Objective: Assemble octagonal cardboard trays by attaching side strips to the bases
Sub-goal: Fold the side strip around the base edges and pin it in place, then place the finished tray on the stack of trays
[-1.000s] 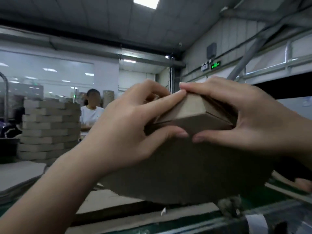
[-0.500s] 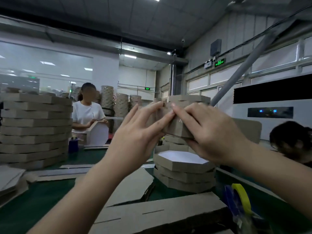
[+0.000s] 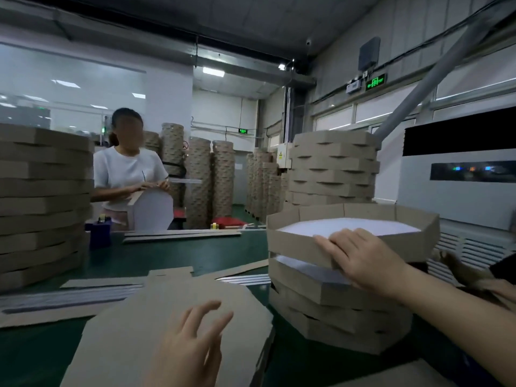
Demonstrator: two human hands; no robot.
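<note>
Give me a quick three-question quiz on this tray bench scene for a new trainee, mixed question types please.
1. True or false: the right hand holds the top tray of the near stack.
2. The left hand is spread over: A) a tape roll, B) a flat cardboard sheet, C) a side strip.
3. Fill in: the top tray's inside is coloured ____.
Key: 1 true; 2 B; 3 white.

Ceiling light [image 3: 213, 71] is glowing at the far end. Green exit sign [image 3: 375, 81] is shining on the grey right wall, above frosted windows [image 3: 391, 110]. Grey pipe [image 3: 435, 71] is slanting down towards a white cabinet unit [image 3: 458, 191]. Green bench [image 3: 167, 255] is running leftwards.
</note>
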